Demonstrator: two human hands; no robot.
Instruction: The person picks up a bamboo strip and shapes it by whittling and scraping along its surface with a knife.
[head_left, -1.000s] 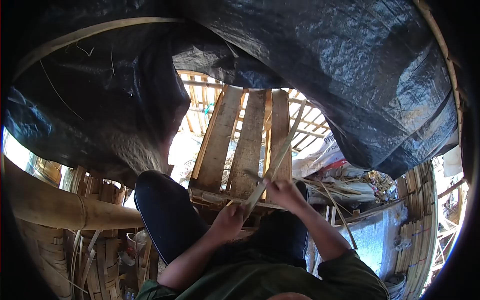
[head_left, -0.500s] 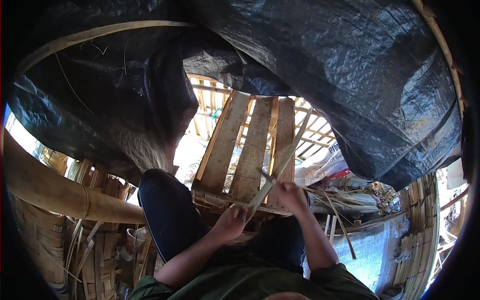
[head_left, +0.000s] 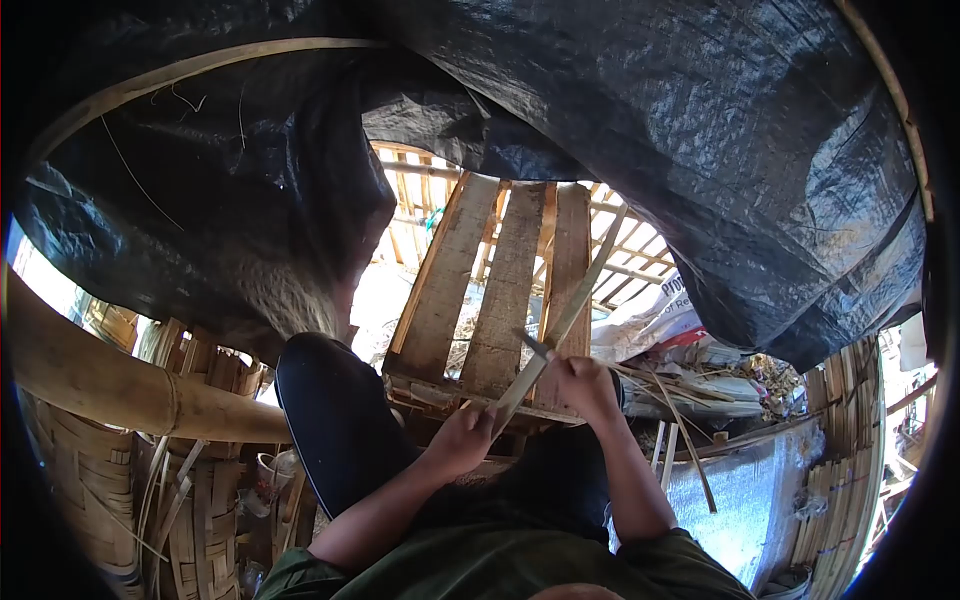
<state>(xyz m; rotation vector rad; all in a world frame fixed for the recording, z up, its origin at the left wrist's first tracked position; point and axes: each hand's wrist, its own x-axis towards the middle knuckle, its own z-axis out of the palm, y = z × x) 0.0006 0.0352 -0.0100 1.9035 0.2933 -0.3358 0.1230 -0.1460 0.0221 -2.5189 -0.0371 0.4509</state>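
Shaving, I reckon: left hand (head_left: 464,440) has fingers curled round the pale strip (head_left: 575,306), which slants up-right past them; knife (head_left: 535,345) pokes up-left from right hand (head_left: 587,386), fingers clenched. Next stroke probably needs a steady left grip.

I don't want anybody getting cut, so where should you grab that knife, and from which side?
I'd take the knife by its handle end, from the person's right. The right hand covers that end, hiding its shape, while the bare blade points forward and left, past the pale strip, so touching that would probably be risky.
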